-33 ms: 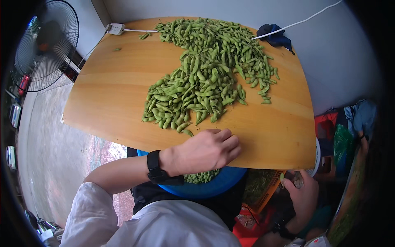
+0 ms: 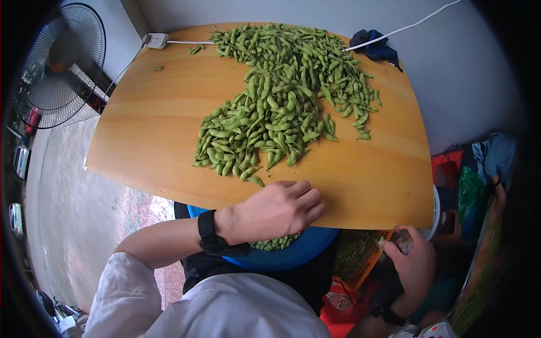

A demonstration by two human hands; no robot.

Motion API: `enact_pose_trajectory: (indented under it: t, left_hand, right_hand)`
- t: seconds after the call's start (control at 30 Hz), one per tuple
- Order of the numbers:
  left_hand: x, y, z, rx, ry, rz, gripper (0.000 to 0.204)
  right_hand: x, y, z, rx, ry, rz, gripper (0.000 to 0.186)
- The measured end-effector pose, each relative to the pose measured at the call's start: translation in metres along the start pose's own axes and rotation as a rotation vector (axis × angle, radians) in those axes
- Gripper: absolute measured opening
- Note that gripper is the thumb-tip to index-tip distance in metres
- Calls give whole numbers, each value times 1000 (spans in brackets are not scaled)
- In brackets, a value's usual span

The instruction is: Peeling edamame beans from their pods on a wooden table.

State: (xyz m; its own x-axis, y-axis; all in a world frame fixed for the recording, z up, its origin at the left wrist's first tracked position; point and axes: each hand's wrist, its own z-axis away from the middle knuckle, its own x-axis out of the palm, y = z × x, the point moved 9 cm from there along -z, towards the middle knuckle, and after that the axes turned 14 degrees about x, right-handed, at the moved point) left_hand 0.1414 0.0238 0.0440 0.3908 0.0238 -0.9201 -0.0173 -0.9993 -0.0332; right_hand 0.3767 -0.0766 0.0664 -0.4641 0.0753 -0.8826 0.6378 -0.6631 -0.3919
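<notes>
- Left hand: fingers are curling; cannot tell whether grasping.
- Right hand: thumb and forefinger are standing apart near basket; green bit is showing at thumb.
- Pods: are lying heaped on table beyond left hand.
- Basin: is holding beans.

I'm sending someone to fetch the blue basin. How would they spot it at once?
Find the wooden table heaped with green pods. Below its near edge, partly behind the left hand, sits the blue basin. Unlike the orange crate to its right, it holds small green beans.
</notes>
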Motion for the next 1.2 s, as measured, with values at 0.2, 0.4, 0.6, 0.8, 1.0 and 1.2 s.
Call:
enact_pose_trajectory:
  t: [0.2,0.4,0.6,0.8,1.0,1.2]
  left_hand:
    - [-5,3,27,-165,213,113,30]
    - [-3,-2,34,-286,382,191,32]
    - [-3,-5,34,-303,399,213,30]
    - [-2,-7,34,-308,390,242,27]
    - [-3,-9,32,-313,368,264,26]
    - [2,-9,30,-305,323,263,27]
  right_hand:
    - [51,-86,-4,-336,-156,-209,29]
    - [98,-109,-22,-236,-384,-314,20]
    - [105,-106,-30,-241,-439,-409,17]
    - [106,-105,-32,-204,-477,-388,16]
    - [108,-110,-39,-189,-472,-278,14]
    - [107,-122,-41,-215,-450,-130,20]
